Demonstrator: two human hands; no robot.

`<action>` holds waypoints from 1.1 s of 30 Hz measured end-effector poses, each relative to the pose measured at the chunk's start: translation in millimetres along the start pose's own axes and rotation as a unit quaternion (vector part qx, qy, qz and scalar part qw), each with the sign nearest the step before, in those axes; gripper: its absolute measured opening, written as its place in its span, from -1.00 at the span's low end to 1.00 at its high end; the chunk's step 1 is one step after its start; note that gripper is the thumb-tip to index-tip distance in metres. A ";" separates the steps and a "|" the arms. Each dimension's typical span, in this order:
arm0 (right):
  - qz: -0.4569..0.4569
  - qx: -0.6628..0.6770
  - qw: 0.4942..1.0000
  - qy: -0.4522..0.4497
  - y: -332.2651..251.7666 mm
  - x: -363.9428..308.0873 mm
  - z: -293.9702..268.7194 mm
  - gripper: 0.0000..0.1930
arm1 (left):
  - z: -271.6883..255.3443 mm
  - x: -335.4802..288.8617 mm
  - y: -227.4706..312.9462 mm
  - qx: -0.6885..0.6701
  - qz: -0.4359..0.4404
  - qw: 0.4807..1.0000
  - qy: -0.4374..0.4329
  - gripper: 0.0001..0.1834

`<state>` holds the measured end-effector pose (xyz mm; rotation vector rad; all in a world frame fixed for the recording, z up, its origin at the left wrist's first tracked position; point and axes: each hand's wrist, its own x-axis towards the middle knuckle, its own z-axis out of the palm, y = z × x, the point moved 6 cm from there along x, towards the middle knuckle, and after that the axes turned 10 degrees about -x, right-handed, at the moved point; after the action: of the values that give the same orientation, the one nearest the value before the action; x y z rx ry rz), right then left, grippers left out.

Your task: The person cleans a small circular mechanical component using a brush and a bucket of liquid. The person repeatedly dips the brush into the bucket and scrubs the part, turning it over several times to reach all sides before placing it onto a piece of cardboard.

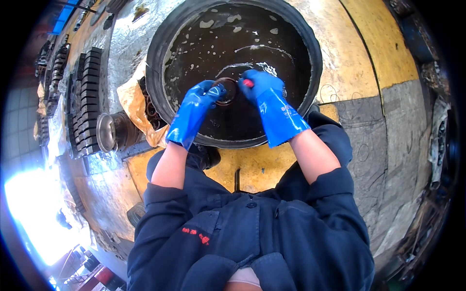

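The left hand (pixel 206 94) pinches a dark ring (pixel 234 90) by its left side, which leaves the right side free toward the other hand. The right hand (pixel 262 85) is closed round a red handle (pixel 248 83); its working end is hidden, so I cannot tell what tool it is. Both hands are over the near half of the tub (pixel 158 63), presumably so that drips fall back into the dark liquid (pixel 213 48); whether the ring touches the surface is unclear. The tub sits on the floor (pixel 349 63) just beyond the knees, likely for easy reach. At its near left, an open bag (pixel 133 99) holds more rings (pixel 153 110), probably kept close for the left hand.
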<state>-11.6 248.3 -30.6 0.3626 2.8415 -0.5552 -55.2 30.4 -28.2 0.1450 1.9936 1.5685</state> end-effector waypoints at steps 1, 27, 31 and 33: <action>0.046 0.010 0.999 0.009 8.5 0.9 -2.1 -0.67 | -5.9 -2.6 0.5 -0.056 -0.024 0.998 0.015 -0.57; -0.146 0.343 0.914 0.161 -19.3 -3.9 -20.9 -0.72 | -16.4 -3.0 1.2 -0.080 0.004 0.994 0.075 -0.55; 0.001 0.352 0.936 -0.003 -1.4 11.5 9.6 -0.67 | -16.1 3.4 -7.0 -0.059 0.017 0.993 0.096 -0.53; 0.037 0.394 0.914 -0.093 7.6 15.3 22.0 -0.59 | -15.6 5.3 -7.4 -0.057 0.029 0.993 0.101 -0.52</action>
<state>-20.3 249.5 -57.0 0.5019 2.2827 -1.6125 -65.6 17.2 -35.0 -0.0015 2.0617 1.7919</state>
